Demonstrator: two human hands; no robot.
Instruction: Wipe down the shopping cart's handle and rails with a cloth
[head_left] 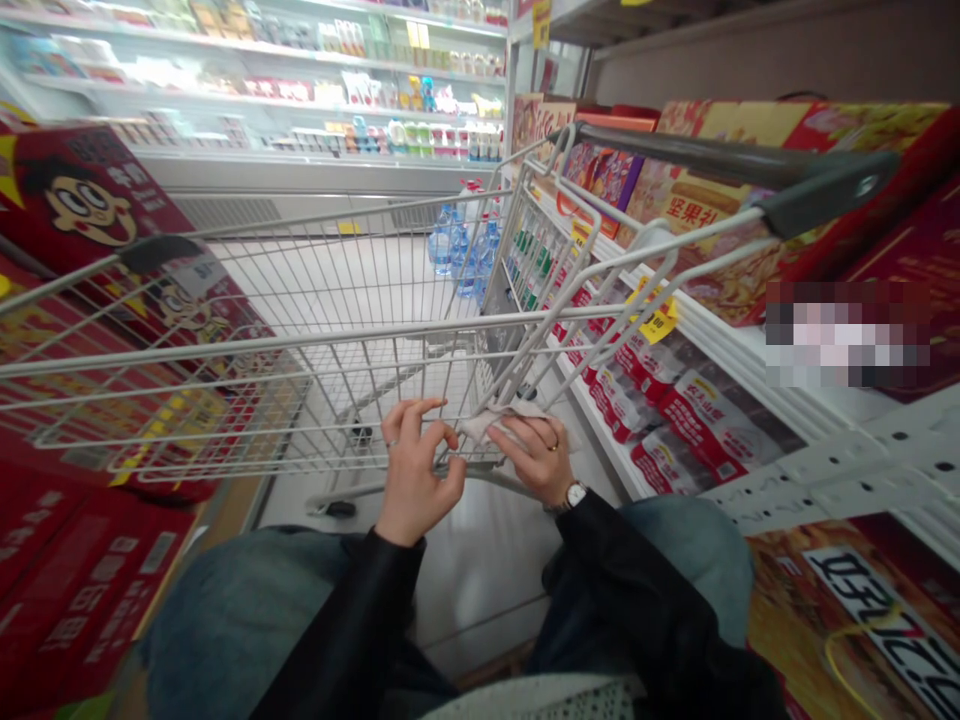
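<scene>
A metal wire shopping cart (367,333) stands on the floor in front of my bent knees. My right hand (534,458), with a ring and a wristwatch, presses a pale cloth (495,420) against the wires at the cart's lower rear corner. Part of the cloth is hidden under the fingers. Just to the left, my left hand (420,465) is at the side of the basket with its fingers hooked onto the wires. The cart's dark handle bar (697,155) extends to the upper right.
Red cartons (75,570) are stacked on the left. At right, a white shelf (720,350) carries gift boxes (705,200) and red-labelled packs (705,420). Large water bottles (465,250) stand on the floor beyond the cart, before a lit refrigerated display (300,90).
</scene>
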